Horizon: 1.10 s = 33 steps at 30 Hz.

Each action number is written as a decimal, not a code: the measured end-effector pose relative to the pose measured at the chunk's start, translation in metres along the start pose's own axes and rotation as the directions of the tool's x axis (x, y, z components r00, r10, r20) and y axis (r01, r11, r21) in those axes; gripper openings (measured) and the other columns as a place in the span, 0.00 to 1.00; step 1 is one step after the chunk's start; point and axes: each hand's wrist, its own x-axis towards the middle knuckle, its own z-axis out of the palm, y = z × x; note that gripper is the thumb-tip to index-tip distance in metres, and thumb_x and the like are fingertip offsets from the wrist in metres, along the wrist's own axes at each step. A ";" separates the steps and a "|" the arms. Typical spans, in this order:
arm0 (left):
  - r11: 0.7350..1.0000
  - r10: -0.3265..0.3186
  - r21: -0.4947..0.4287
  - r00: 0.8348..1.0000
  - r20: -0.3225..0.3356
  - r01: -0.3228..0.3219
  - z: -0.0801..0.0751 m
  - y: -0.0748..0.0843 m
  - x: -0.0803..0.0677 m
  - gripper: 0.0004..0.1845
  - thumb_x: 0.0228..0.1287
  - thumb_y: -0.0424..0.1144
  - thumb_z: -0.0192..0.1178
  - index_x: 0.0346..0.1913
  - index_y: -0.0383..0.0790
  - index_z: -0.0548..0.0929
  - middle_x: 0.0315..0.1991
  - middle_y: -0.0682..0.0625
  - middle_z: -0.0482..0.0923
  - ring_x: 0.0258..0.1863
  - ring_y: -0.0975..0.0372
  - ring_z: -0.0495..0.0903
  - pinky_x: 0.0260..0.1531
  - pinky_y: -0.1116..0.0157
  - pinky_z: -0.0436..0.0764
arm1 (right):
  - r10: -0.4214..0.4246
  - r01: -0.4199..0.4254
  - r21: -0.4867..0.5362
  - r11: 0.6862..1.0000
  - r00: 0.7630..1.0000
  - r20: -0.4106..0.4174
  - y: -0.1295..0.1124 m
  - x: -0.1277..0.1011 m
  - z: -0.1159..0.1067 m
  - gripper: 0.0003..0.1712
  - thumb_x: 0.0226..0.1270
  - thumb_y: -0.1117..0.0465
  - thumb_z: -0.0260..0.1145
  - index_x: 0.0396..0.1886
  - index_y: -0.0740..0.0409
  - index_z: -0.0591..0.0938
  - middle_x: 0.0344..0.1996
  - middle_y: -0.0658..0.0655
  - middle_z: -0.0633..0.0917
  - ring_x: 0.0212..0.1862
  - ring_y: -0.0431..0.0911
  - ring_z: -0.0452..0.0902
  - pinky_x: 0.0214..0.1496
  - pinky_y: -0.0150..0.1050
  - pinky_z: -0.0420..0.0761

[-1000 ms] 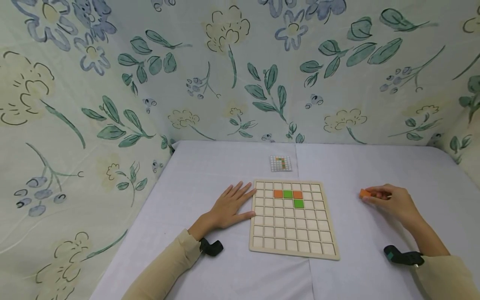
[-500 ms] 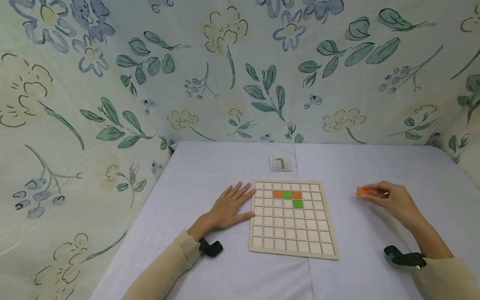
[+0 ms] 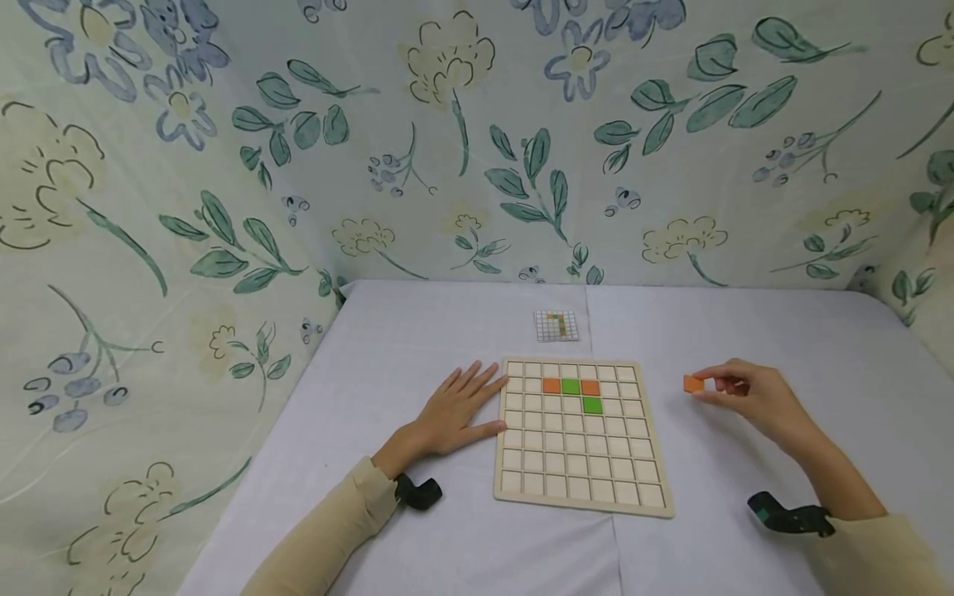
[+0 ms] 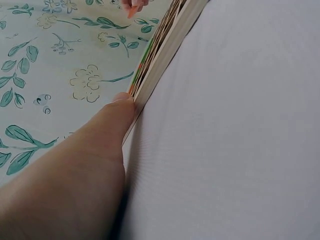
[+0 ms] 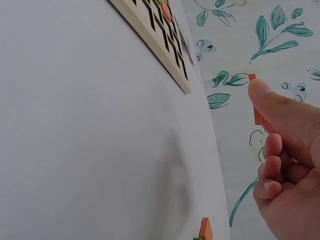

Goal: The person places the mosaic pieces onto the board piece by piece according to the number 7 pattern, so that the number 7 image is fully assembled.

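Observation:
My right hand (image 3: 760,406) pinches an orange square tile (image 3: 693,383) between thumb and fingers, raised over the cloth to the right of the board. In the right wrist view the tile (image 5: 258,116) shows edge-on under the thumb, with the other fingers curled in. A pale wooden grid board (image 3: 578,444) lies on the table. In its cells sit an orange tile (image 3: 551,386), a green tile (image 3: 570,386) and another orange tile (image 3: 590,387) in one row, with a green tile (image 3: 592,405) below. My left hand (image 3: 450,414) lies flat, fingers spread, fingertips at the board's left edge.
A small printed grid card (image 3: 556,326) with a coloured pattern lies behind the board. Near the lower edge of the right wrist view stands a loose orange piece (image 5: 205,228) beside a bit of green. White cloth (image 3: 417,331) covers the table, backed by a floral curtain (image 3: 477,165).
My right hand has moved left toward the board with the orange tile, which now shows more of its face. My left hand and the tiles on the board stay as they were.

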 end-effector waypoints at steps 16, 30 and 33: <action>1.000 -0.003 0.002 1.000 0.015 0.003 -0.004 0.002 0.001 0.42 0.73 0.69 0.39 0.81 0.52 0.47 0.81 0.49 0.41 0.79 0.49 0.39 0.74 0.47 0.41 | -0.069 0.062 0.097 0.993 0.995 0.074 -0.032 0.006 0.027 0.13 0.56 0.63 0.78 0.41 0.61 0.88 0.27 0.53 0.73 0.29 0.43 0.66 0.23 0.32 0.66; 1.000 -0.010 0.005 1.000 0.020 0.009 -0.005 0.001 0.003 0.42 0.73 0.69 0.39 0.81 0.52 0.47 0.81 0.49 0.41 0.79 0.50 0.38 0.74 0.48 0.39 | -0.010 -0.024 0.183 0.983 0.984 0.180 -0.058 0.005 0.049 0.16 0.56 0.62 0.79 0.42 0.64 0.87 0.27 0.54 0.72 0.30 0.44 0.67 0.25 0.32 0.68; 1.000 -0.005 -0.002 1.000 0.019 0.005 -0.004 0.001 0.002 0.42 0.73 0.68 0.39 0.81 0.51 0.47 0.81 0.49 0.41 0.79 0.50 0.38 0.74 0.47 0.40 | -0.001 -0.035 0.192 0.981 0.983 0.184 -0.063 0.004 0.055 0.16 0.55 0.63 0.79 0.42 0.65 0.87 0.26 0.53 0.73 0.29 0.44 0.67 0.25 0.32 0.68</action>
